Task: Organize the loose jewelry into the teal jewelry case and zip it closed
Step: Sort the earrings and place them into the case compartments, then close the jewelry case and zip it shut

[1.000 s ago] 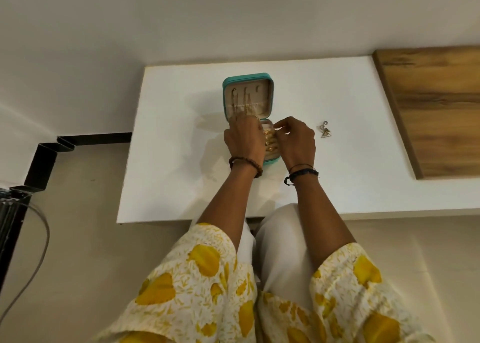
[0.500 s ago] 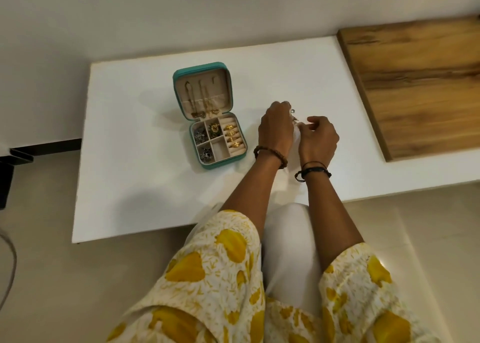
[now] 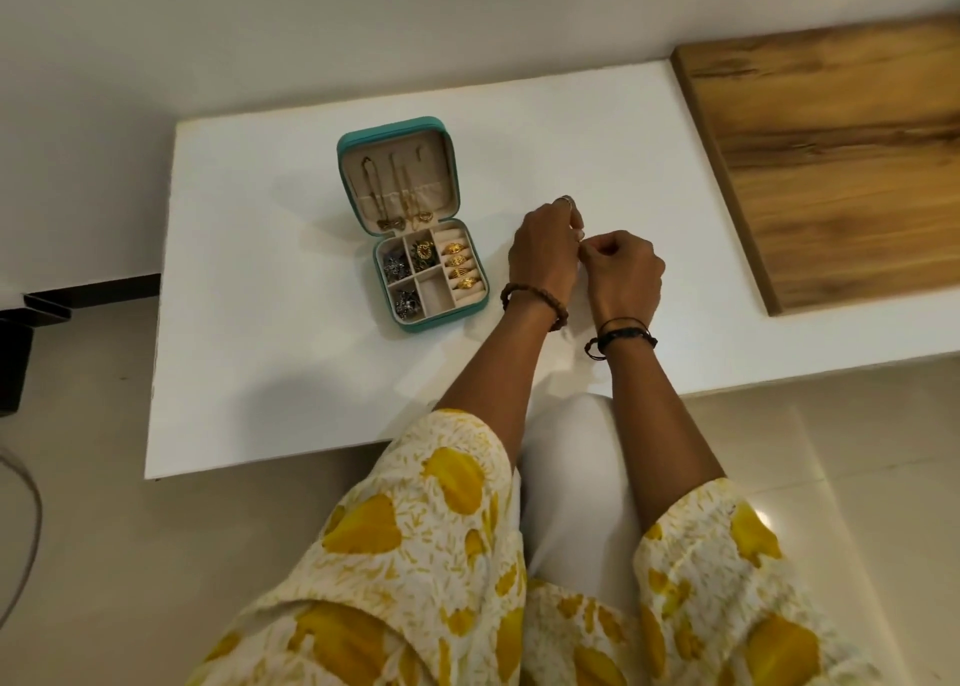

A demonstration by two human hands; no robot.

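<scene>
The teal jewelry case (image 3: pixel 393 127) lies open on the white table (image 3: pixel 260 332), lid propped back. Gold chains (image 3: pixel 396 186) hang inside the lid. The tray holds gold rings (image 3: pixel 460 265) in the right slot, dark silvery pieces (image 3: pixel 397 268) at left, and one bare compartment (image 3: pixel 434 294). My left hand (image 3: pixel 543 249) and my right hand (image 3: pixel 623 275) meet just right of the case, fingertips pinched together on a small silvery earring (image 3: pixel 567 202) that is mostly hidden by the fingers.
A wooden board (image 3: pixel 831 166) covers the table's right end. The wall runs along the table's far edge. A black frame (image 3: pixel 47 307) and a grey cable (image 3: pixel 28 519) sit on the floor at left. My knee shows under the near edge.
Both hands left the case tray and moved right to where the earrings lay; the tray is uncovered. The loose earrings no longer lie on the table.
</scene>
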